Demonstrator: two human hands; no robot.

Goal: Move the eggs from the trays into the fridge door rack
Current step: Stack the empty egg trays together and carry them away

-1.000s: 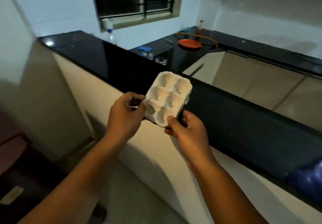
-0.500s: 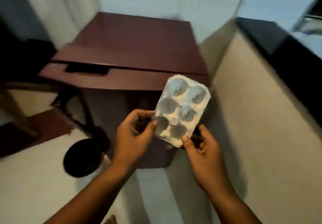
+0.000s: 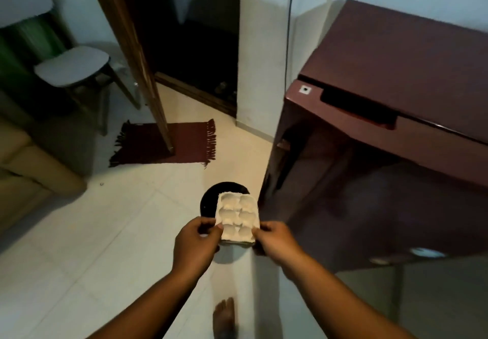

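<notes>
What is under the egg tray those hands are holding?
Below the egg tray sits a round black bin on the white floor. The tray and both hands hide most of its opening.

egg tray [image 3: 237, 214]: matt rough paper pulp | fridge [image 3: 390, 138]: glossy smooth maroon | rug [image 3: 169, 143]: fringed cloth | floor [image 3: 79, 246]: smooth tile

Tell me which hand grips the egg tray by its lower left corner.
The left hand; its thumb lies over the egg tray at that corner, while the right hand pinches the lower right edge.
</notes>
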